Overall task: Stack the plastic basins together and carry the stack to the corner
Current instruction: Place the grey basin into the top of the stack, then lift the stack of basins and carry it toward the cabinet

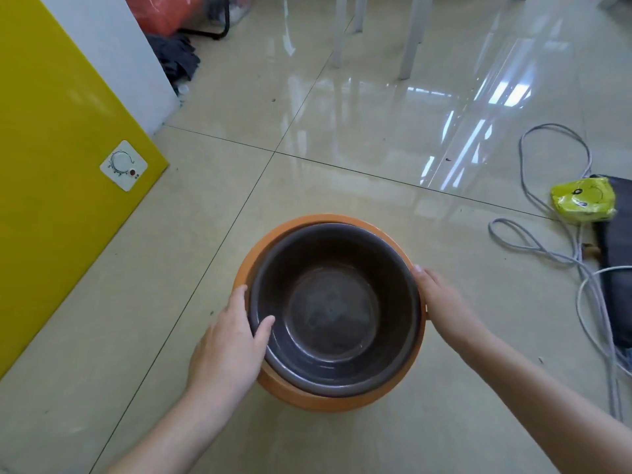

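A dark brown plastic basin (333, 309) sits nested inside a larger orange basin (318, 400), low in the middle of the head view over the tiled floor. My left hand (229, 343) grips the stack's left rim, thumb hooked inside the brown basin. Against the right rim my right hand (441, 302) is pressed, fingers wrapped around the outside edge. Whether the stack rests on the floor or is lifted off it I cannot tell.
A yellow appliance (58, 165) with a white dial stands at the left. Grey cables (561, 254), a yellow-green packet (583, 200) and a dark mat (619, 268) lie at the right. White furniture legs (410, 39), dark cloth and red bags are at the far side.
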A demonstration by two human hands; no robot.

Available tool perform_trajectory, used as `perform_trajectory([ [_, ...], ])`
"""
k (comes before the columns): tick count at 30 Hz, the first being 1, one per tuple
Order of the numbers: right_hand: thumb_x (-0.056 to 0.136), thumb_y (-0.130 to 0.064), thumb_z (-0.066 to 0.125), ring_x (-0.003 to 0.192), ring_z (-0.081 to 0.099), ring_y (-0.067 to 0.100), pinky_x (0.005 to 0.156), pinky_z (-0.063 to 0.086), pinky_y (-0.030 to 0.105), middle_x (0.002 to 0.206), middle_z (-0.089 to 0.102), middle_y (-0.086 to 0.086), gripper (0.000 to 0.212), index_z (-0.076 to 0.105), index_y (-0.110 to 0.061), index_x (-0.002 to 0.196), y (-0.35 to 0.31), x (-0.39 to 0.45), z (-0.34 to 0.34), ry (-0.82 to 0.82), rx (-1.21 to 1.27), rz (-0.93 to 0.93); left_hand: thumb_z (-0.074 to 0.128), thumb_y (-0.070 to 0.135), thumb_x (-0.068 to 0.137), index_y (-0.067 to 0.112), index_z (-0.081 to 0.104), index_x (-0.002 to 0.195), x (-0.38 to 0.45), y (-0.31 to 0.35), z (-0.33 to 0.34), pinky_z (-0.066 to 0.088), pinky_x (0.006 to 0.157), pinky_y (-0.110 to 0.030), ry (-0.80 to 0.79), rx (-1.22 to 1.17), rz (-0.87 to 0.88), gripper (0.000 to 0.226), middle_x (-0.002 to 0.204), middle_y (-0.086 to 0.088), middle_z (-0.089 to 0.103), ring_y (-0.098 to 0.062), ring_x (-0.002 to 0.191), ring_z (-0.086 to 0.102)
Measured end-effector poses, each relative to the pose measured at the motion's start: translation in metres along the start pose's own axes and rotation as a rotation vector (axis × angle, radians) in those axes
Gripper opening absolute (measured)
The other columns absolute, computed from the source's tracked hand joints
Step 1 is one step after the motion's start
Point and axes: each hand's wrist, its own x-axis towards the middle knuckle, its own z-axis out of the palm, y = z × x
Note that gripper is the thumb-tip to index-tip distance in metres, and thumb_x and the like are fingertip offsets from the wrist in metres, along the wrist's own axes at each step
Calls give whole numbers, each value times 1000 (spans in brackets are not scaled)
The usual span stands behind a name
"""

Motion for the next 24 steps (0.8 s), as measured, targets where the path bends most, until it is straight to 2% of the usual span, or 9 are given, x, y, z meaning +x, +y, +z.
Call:
perform_trajectory([
  [3, 107, -47, 30, 103, 59, 6, 79, 42, 23, 110, 64, -10, 36, 57, -26, 119, 0, 9, 1, -38, -41, 22, 58, 53, 88, 20, 30, 150, 2, 0, 0, 52, 90, -38, 120, 96, 2, 75, 126, -3, 35, -26, 119, 50],
  [5, 107, -47, 27, 101, 62, 7, 73, 44, 17, 106, 67, -6, 44, 63, -23, 115, -4, 14, 0, -63, -67, 18, 57, 55, 88, 19, 27, 152, 14, -5, 0, 51, 95, -42, 46, 38, -127, 80, 138, -8, 33, -30, 125, 50],
  [7, 108, -43, 28, 87, 66, 3, 65, 46, 7, 95, 69, -6, 43, 66, -25, 103, -1, 21, -1, -115, -28, 11, 60, 51, 89, 19, 40, 144, 31, -10, -2, 49, 99, -46, -155, -111, -246, 66, 139, -9, 49, -30, 121, 58],
  [8, 108, -44, 29, 85, 69, 3, 70, 50, 8, 95, 71, -2, 43, 67, -25, 103, 0, 23, 0, -156, 1, 10, 61, 47, 90, 21, 50, 131, 39, -10, -4, 50, 98, -47, -245, -212, -280, 50, 126, -7, 62, -28, 112, 64],
  [10, 101, -62, 35, 93, 71, 11, 89, 57, 31, 105, 73, 5, 51, 67, -24, 115, 7, 28, 1, -195, 34, 28, 63, 41, 91, 24, 57, 111, 51, -10, -12, 56, 89, -48, -350, -299, -320, 27, 101, -4, 74, -25, 94, 71],
  [12, 97, -66, 41, 95, 71, 14, 89, 57, 42, 103, 73, 4, 53, 66, -24, 115, 6, 34, 5, -175, 90, 35, 64, 37, 92, 27, 58, 108, 60, -5, -25, 58, 85, -48, -383, -294, -316, 20, 97, -3, 76, -23, 90, 72],
  [15, 98, -50, 39, 86, 70, 1, 76, 55, 20, 95, 74, -3, 38, 69, -27, 102, -29, 46, 8, -111, 149, -2, 63, 36, 93, 30, 58, 107, 77, 9, -57, 57, 87, -48, -343, -325, -317, 16, 102, 0, 76, -24, 94, 72],
  [18, 103, -45, 37, 82, 69, -4, 69, 51, 13, 90, 76, -13, 35, 68, -32, 98, -93, 68, 7, -154, 130, -30, 63, 36, 93, 27, 59, 108, 90, 25, -108, 57, 84, -44, -243, -394, -326, 18, 100, -1, 76, -24, 91, 72],
  [24, 104, -51, 39, 76, 74, 15, 71, 55, 36, 86, 79, 2, 45, 75, -24, 100, -232, 147, 49, -162, 42, -107, 68, 34, 90, 12, 69, 101, 152, 27, -202, 59, 75, -39, -11, -666, -417, 25, 90, -10, 78, -30, 83, 74],
])
